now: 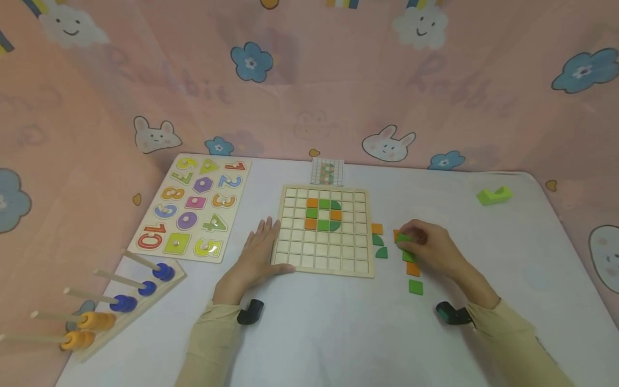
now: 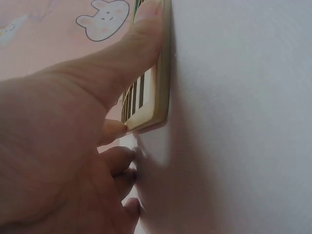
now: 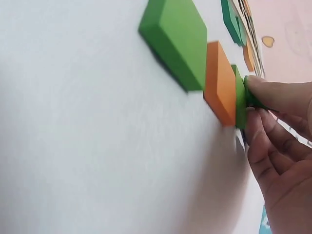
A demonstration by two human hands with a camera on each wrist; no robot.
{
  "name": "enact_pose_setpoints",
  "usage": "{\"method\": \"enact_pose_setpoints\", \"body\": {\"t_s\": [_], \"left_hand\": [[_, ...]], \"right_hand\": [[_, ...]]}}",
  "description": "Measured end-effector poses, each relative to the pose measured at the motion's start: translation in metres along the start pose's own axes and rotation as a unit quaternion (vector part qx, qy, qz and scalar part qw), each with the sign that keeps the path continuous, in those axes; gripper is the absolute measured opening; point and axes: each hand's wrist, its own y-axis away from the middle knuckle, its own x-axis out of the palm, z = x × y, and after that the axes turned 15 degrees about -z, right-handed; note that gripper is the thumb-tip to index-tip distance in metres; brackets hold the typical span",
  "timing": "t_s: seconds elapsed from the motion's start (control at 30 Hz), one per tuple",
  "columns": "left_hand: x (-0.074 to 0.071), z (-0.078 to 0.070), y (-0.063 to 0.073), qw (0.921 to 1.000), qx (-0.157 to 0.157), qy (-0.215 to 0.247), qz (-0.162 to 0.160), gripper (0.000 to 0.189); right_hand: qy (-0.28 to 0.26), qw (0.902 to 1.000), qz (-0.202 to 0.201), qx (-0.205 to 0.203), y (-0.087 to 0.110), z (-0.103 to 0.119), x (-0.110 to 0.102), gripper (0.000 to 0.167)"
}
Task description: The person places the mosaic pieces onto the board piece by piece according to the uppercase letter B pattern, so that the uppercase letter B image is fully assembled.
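My left hand (image 1: 253, 255) rests at the left side of the wooden grid board (image 1: 325, 272), fingers extended and thumb along its near edge. In the left wrist view the thumb (image 2: 131, 56) lies over the board's rim. On the grid, orange and green squares with dark green quarter-circles form a closed shape around one bare cell. Right of the board, my right hand (image 1: 435, 248) pinches a green tile (image 1: 403, 237) between thumb and fingers. Beneath and near it runs a line of tiles: a green one (image 1: 408, 257), an orange square (image 3: 220, 85) and a green square (image 3: 178, 41).
An orange square (image 1: 377, 229) and two dark green quarter-circles (image 1: 381, 252) lie beside the board. Behind it is a pattern card (image 1: 327, 173). A number puzzle (image 1: 188, 212) and a peg stand with rings (image 1: 132, 309) occupy the left; a lime block (image 1: 494, 196) sits far right.
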Motion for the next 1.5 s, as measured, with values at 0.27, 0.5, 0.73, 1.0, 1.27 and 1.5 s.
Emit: {"method": "enact_pose_setpoints", "body": {"t_s": [0.27, 0.5, 0.73, 1.0, 1.27, 1.5], "left_hand": [[-0.001, 0.0, 0.002, 1.0, 0.0, 0.008, -0.001, 0.119], [-0.001, 0.0, 0.001, 0.9999, 0.002, 0.014, -0.003, 0.119], [-0.002, -0.001, 0.002, 0.9999, -0.002, 0.014, -0.003, 0.119], [-0.002, 0.0, 0.002, 0.9999, -0.004, 0.014, -0.002, 0.118], [-0.003, 0.0, 0.001, 0.9999, -0.003, 0.015, 0.001, 0.118], [-0.002, 0.001, 0.0, 0.9999, 0.006, 0.013, 0.0, 0.118]], "right_hand": [[-0.028, 0.9992, -0.017, -0.022, -0.013, 0.014, 0.023, 0.015], [-0.066, 0.9974, 0.012, -0.028, -0.027, 0.038, 0.043, 0.023], [-0.086, 0.9947, 0.017, -0.053, -0.035, 0.067, 0.062, 0.024], [-0.099, 0.9907, 0.056, -0.074, -0.041, 0.097, 0.085, 0.015], [-0.083, 0.9905, 0.087, -0.066, -0.041, 0.115, 0.105, 0.011], [-0.077, 0.9915, 0.079, -0.068, -0.04, 0.125, 0.112, 0.006]]}}
